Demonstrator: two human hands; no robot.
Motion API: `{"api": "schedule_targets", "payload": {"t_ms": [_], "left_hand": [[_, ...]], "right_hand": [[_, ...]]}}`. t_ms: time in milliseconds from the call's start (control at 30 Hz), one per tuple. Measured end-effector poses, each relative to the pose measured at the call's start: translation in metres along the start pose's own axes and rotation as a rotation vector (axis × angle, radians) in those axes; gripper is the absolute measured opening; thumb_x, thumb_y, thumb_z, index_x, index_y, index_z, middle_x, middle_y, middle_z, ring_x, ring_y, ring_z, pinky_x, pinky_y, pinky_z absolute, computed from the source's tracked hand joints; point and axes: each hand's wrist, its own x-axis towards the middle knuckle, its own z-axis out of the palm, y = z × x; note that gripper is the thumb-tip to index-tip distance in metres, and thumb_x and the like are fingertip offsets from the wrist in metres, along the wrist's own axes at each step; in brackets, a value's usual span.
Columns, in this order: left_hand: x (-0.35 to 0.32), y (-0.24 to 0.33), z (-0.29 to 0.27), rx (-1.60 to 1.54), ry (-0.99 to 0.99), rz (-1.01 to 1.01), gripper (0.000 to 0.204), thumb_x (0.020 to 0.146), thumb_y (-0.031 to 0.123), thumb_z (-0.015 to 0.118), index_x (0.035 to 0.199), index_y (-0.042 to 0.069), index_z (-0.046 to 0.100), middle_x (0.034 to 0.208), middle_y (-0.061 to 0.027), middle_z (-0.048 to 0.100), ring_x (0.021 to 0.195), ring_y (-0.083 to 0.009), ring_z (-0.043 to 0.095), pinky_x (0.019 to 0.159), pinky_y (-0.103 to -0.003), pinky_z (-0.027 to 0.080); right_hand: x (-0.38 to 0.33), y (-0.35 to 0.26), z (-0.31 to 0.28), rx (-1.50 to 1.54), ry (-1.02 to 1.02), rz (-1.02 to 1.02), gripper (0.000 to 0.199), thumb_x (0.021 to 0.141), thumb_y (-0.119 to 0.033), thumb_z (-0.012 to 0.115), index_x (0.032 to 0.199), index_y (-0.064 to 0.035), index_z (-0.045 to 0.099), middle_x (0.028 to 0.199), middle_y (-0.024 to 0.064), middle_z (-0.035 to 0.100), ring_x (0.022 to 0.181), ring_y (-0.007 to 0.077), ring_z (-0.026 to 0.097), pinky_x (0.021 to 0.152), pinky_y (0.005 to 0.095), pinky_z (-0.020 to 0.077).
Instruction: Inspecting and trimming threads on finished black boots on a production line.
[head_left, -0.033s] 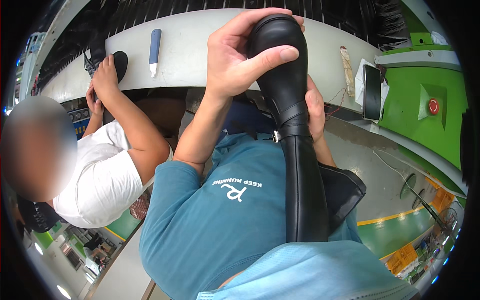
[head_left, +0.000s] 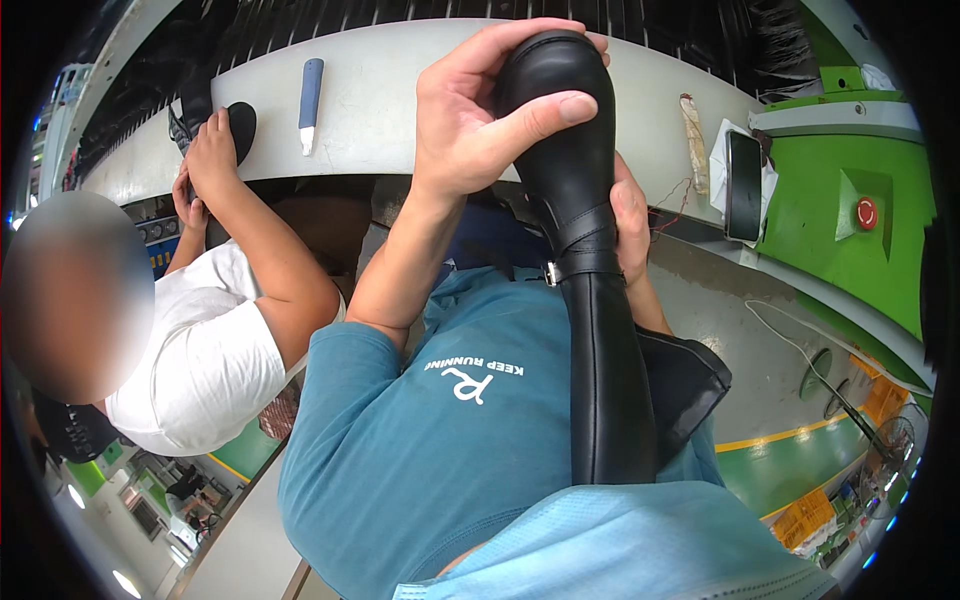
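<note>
A tall black leather boot [head_left: 600, 330] with a crossed ankle strap and a small silver buckle lies along my front, its toe pointing away from me. My left hand [head_left: 480, 120] wraps round the toe end, thumb across the upper and fingers over the toe's far edge. On the boot's right side, by the ankle, my right hand [head_left: 630, 215] grips it; part of that hand is hidden behind the boot. The wide shaft top hangs down toward my right side.
A white worktop [head_left: 380, 100] runs across, bearing a blue-handled tool [head_left: 311, 105], a worn wrapped stick [head_left: 694, 145] and a phone [head_left: 743, 185]. Right stands a green machine [head_left: 845, 190] with a red button. A co-worker in a white shirt [head_left: 205, 350] handles a dark shoe at left.
</note>
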Motion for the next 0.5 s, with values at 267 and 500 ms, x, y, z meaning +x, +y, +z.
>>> {"api": "schedule_targets", "payload": {"t_ms": [267,500], "left_hand": [[-0.001,0.009,0.001,0.104,-0.037,0.018,0.052,0.087,0.008,0.084,0.134,-0.006,0.065,0.119,-0.0211,0.077,0.108,-0.0263,0.076,0.096,-0.039,0.063],[-0.002,0.012,0.002,0.218,-0.010,-0.040,0.044,0.086,0.011,0.087,0.122,-0.004,0.068,0.108,-0.0164,0.079,0.097,-0.0215,0.076,0.090,-0.035,0.062]], "right_hand": [[0.000,-0.011,0.005,-0.048,-0.015,0.007,0.086,0.102,-0.058,0.047,0.154,0.0097,0.041,0.134,0.0187,0.064,0.113,0.0205,0.068,0.096,0.0310,0.0539],[0.003,0.000,0.000,-0.109,-0.048,-0.058,0.075,0.108,-0.053,0.044,0.152,0.0086,0.045,0.130,0.0185,0.066,0.112,0.0204,0.068,0.096,0.0315,0.0540]]}}
